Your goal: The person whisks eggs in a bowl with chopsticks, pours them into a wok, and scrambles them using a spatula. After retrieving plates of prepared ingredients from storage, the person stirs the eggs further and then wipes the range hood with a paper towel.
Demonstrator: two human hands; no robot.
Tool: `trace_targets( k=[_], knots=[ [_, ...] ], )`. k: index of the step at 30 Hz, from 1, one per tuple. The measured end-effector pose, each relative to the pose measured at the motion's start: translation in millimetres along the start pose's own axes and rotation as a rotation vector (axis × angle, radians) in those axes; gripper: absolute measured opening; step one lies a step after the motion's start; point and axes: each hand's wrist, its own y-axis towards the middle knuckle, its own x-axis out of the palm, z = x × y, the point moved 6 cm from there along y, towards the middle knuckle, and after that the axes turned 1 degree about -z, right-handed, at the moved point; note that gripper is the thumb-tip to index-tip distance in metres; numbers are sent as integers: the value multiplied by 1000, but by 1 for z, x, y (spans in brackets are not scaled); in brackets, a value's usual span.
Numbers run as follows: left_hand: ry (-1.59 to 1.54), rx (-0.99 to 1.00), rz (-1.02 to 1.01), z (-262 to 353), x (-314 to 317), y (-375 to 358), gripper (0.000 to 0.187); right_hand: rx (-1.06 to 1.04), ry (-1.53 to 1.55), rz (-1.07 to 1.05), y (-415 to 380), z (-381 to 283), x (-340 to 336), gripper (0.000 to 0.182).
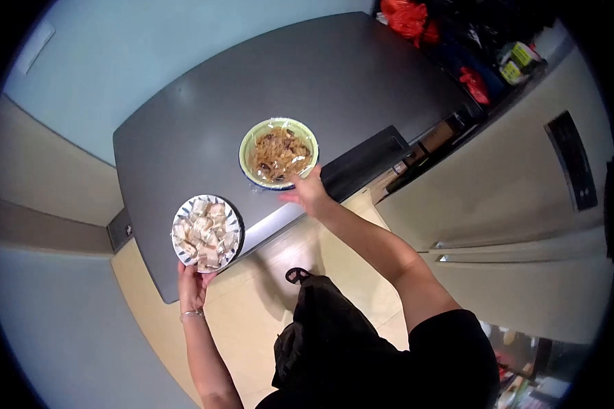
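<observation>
A white plate with a dark leaf-like pattern round its rim (235,223) carries several pale, chunky pieces of food (201,232). My left hand (193,283) grips this plate from its near edge, over the table's front border. To the right is a pale green bowl with a blue outer edge (245,151), filled with brown shredded food (280,153) under shiny clear plastic wrap. My right hand (310,193) is at the bowl's near right rim, one digit over the edge and the other fingers lower beside it. A bracelet (192,313) circles my left wrist.
Both dishes are over a dark grey table (307,68) with a curved far edge against the wall. A long black panel (365,158) lies along its right front. Red plastic bags (407,19) sit at the far right corner. A refrigerator (484,191) stands close on the right.
</observation>
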Motion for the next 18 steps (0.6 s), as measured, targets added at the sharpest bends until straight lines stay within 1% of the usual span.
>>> trace_targets(
  k=[2, 3, 4, 6, 7, 8, 10, 11, 12, 13, 14, 16, 18],
  knots=[
    [-19, 10, 74, -2, -1, -2, 41, -218, 91, 4, 6, -15, 7, 43],
    [-15, 36, 63, -4, -2, -1, 41, -224, 42, 44, 9, -19, 8, 38],
    [-7, 61, 52, -5, -2, 1, 42, -213, 35, 34, 9, -24, 16, 38],
    [-69, 42, 104, -10, 5, -6, 42, -253, -107, 33, 18, -37, 31, 38],
    [-115, 65, 135, -9, 15, -13, 43, -314, -101, -26, 29, -44, 42, 44],
    [-157, 84, 167, -10, 24, -19, 44, -291, -96, -42, 42, -48, 51, 44],
    [-203, 95, 287, -15, 37, -28, 46, -334, -220, -152, 62, -69, 84, 37],
    [-187, 97, 332, -14, 45, -39, 48, -326, -186, -191, 70, -74, 103, 41],
    [-167, 64, 356, -16, 43, -40, 50, -295, -256, -172, 89, -66, 115, 46],
    [-186, 116, 411, -25, 33, -42, 50, -250, -256, -238, 100, -64, 140, 47],
    [-193, 160, 528, -34, 29, -49, 49, -203, -251, -306, 107, -66, 161, 48],
    [-239, 249, 631, -41, 38, -55, 50, -187, -201, -435, 131, -55, 201, 48],
    [-286, 333, 757, -56, 39, -59, 51, -179, -160, -589, 146, -43, 242, 53]
  ],
)
